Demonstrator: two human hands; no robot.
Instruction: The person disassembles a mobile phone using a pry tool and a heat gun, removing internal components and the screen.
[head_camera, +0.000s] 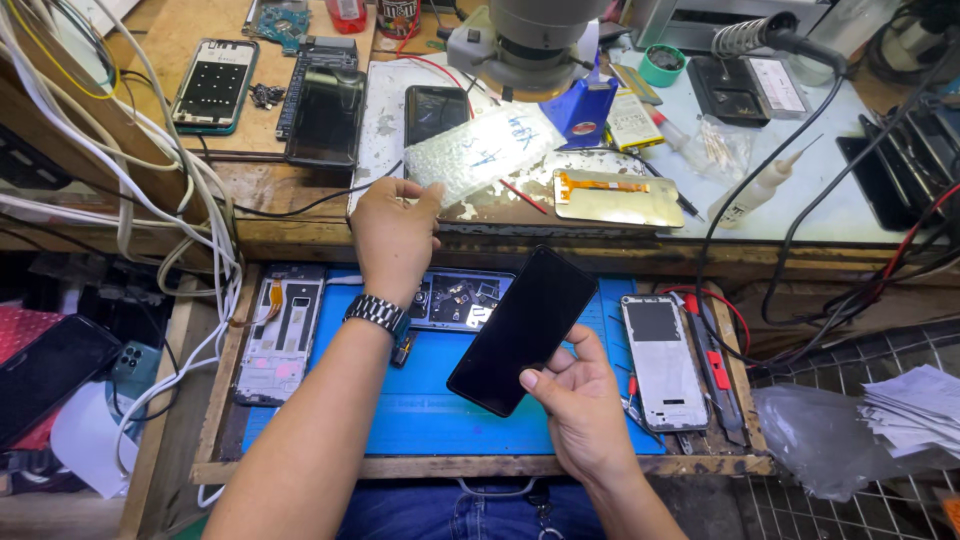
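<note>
I count two hands, my left hand (393, 235) and right hand (577, 400); one black phone screen (522, 330) held up; two bare phone frames (280, 335) (663, 362); one wristwatch (378, 314); one blue mat (420, 410).

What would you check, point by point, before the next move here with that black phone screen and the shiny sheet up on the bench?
1. Right hand has a firm hold on the black screen panel: ok, fingers grip its lower edge and it is held clear of the mat.
2. Left hand is on the silvery sheet: ok, fingers touch its near edge.
3. Blue mat has bare room below the panel: ok.
4. Opened phone body is within reach: ok, it lies behind the panel.
5. Panel glass is uncracked: cannot tell.
6. Cables are off the mat: ok.
</note>
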